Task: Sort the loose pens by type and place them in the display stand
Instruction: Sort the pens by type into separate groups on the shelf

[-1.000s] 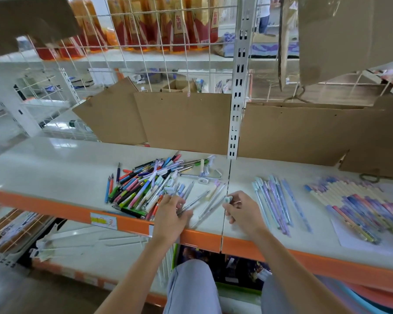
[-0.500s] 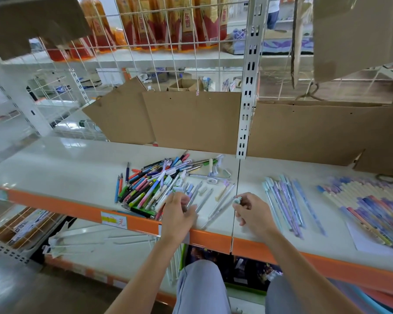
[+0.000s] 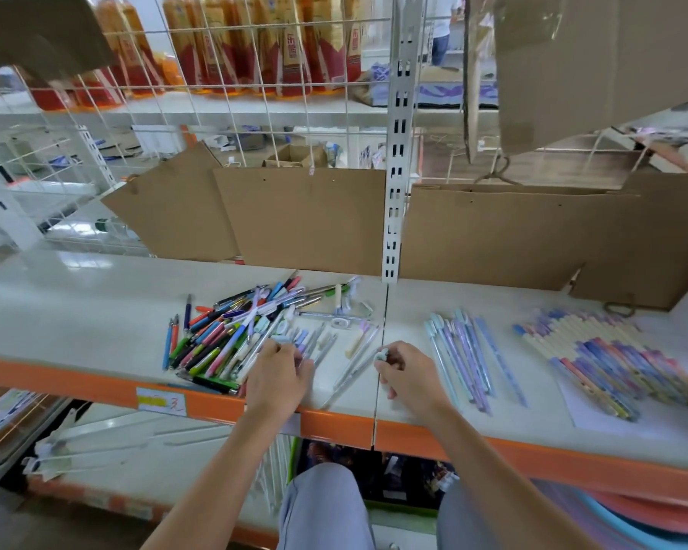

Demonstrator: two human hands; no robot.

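Observation:
A mixed heap of loose coloured pens [image 3: 231, 331] lies on the white shelf [image 3: 76, 311], left of the centre seam. My left hand [image 3: 281, 377] reaches into the heap's right edge, fingers curled among pale pens there. My right hand [image 3: 410, 375] pinches the capped end of a pale translucent pen [image 3: 354, 371] lying diagonally on the shelf. To the right lies a sorted row of light blue and lilac pens [image 3: 461, 351]. Farther right sits a row of cream and purple patterned pens [image 3: 604, 363] on white paper.
Brown cardboard sheets [image 3: 306, 220] stand along the back of the shelf, split by a white slotted upright [image 3: 396, 172]. The shelf's orange front edge [image 3: 96, 385] carries a price label. A wire grid backs red-orange packets on the upper shelf. My knees are under the shelf.
My left hand has shifted slightly further into the pile's right edge. My right hand keeps hold of the pale pen's end in about the same spot.

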